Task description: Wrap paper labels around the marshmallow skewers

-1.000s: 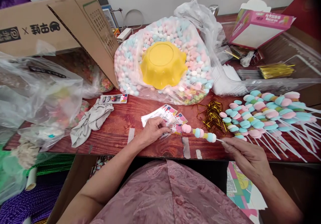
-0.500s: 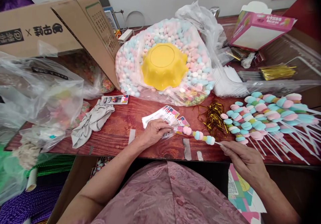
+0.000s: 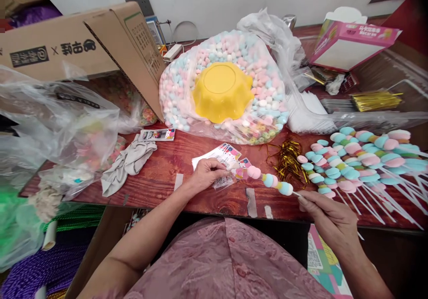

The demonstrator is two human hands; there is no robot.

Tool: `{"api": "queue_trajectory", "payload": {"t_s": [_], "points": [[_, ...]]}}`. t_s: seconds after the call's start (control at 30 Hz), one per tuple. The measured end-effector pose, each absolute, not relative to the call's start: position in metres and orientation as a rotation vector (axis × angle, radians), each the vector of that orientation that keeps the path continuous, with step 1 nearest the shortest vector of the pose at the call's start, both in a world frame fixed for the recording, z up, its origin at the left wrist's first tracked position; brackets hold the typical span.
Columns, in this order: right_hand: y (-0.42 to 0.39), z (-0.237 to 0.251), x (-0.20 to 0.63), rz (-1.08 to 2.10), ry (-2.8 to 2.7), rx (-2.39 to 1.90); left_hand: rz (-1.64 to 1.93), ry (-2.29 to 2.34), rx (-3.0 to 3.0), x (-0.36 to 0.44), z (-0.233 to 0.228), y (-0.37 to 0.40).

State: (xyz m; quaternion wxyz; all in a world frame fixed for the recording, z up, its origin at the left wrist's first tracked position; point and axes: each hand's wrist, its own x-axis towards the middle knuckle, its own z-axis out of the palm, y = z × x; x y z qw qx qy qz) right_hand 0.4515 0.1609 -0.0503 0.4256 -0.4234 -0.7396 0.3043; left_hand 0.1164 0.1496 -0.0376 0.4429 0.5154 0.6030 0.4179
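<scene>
My right hand [image 3: 329, 214] pinches the thin white stick of a marshmallow skewer [image 3: 268, 180]. Pink, blue, white and yellow-green pieces are threaded along it, and its tip points left. My left hand [image 3: 209, 177] has thumb and forefinger closed on a small clear plastic bag [image 3: 224, 182] with a colourful print. At the bag's edge lies the skewer's pink end; whether it is inside I cannot tell. Under and behind the left fingers is a stack of printed bags [image 3: 219, 154]. Right of the skewer sits a bunch of gold twist ties [image 3: 288, 158].
Finished-looking skewers [image 3: 351, 165] are piled at the right. A large bag of marshmallows [image 3: 180, 85] lies behind, with an upturned yellow bowl [image 3: 222, 91] on top. At left stand a cardboard box [image 3: 67, 58] and a grey cloth [image 3: 129, 165]. A pink carton [image 3: 354, 44] stands back right.
The whole view has shifted slightly, so things sit a little further right and lower. Both hands keep their grips, and the skewer slopes a little more steeply.
</scene>
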Motion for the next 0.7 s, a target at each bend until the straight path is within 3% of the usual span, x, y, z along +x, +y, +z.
{"api": "queue_trajectory", "payload": {"t_s": [0.17,0.37,0.7], "points": [[0.162,-0.053,0.456,0.667,-2.003,-1.016,1.063,1.464,1.29,0.117,-0.04,0.149],[0.169,-0.048,0.464,0.329,-2.255,-0.893,1.061,1.407,1.466,0.116,-0.046,0.146],[0.178,-0.01,0.439,-0.025,-2.551,-0.674,1.05,1.271,1.952,0.121,-0.049,0.143]]}}
